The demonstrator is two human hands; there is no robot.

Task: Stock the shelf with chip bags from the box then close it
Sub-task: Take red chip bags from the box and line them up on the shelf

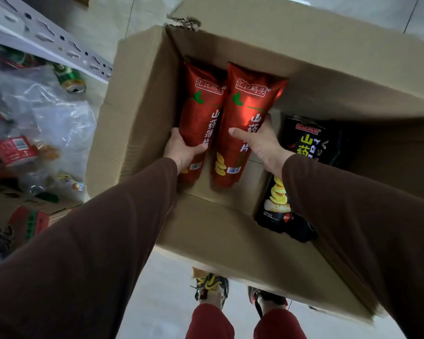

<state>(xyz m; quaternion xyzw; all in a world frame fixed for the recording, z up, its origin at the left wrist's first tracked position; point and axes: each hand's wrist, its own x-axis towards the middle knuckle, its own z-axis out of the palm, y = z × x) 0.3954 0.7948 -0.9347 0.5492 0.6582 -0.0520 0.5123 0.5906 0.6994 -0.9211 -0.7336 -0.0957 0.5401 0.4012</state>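
Down inside the box (142, 99), both hands are working at once: the left hand (182, 149) is curling its grip round the left red bag (201, 111), thumb across the front near the barcode, while the right hand (260, 140) is wrapping the right red bag (245, 111), thumb lying on the face and fingers reaching round the far edge. The two red bags are standing side by side, touching, against the box's left half, bottoms toward the camera. To their right, a black bag (304, 143) is lying deeper in the box, partly hidden behind the right sleeve, and nobody is touching it. Whether more bags are sitting under the far flap, I cannot tell; that corner is in shadow. So the stocking looks to be well under way but not finished: the box is showing a lot of bare cardboard floor, which suggests most of its load is already out, yet at least three bags are remaining inside. The shelf (49, 42) is showing only as a white perforated rail at upper left, with cans and clear packets beneath it, so how full it is I cannot say. All four flaps are standing open, so closing is still waiting.
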